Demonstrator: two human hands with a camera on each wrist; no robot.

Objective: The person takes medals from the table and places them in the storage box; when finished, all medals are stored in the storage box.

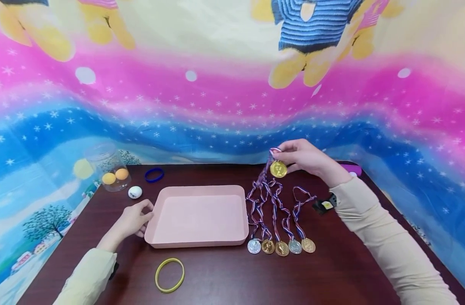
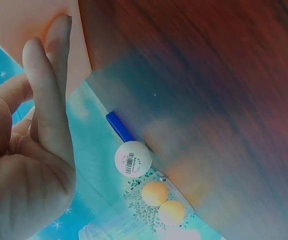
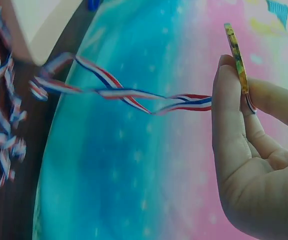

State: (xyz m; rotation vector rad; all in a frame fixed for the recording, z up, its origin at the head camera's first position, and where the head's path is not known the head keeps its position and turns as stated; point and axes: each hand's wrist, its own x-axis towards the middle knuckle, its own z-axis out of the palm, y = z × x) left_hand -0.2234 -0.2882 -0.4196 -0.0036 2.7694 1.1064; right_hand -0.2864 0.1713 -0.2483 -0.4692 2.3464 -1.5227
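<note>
Above the back of the table, my right hand [image 1: 303,159] pinches a gold medal [image 1: 278,169] near its top. Its red, white and blue ribbon [image 3: 129,94] trails down from the fingers in the right wrist view. Several gold and silver medals [image 1: 281,248] lie in a row below, with crumpled ribbons [image 1: 274,207] stretched behind them. My left hand [image 1: 131,220] is at the left side of a pink tray [image 1: 198,244], its fingers fairly straight against the wall. The tray holds nothing. In the left wrist view, fingers [image 2: 49,95] overlap the tray's side [image 2: 76,45].
A clear jar [image 1: 120,186] with two orange balls stands at the back left, a white ball [image 1: 135,192] beside it. A blue wristband [image 1: 154,175] lies behind the tray, a yellow wristband [image 1: 157,277] in front. A purple object [image 1: 352,169] lies behind the right arm.
</note>
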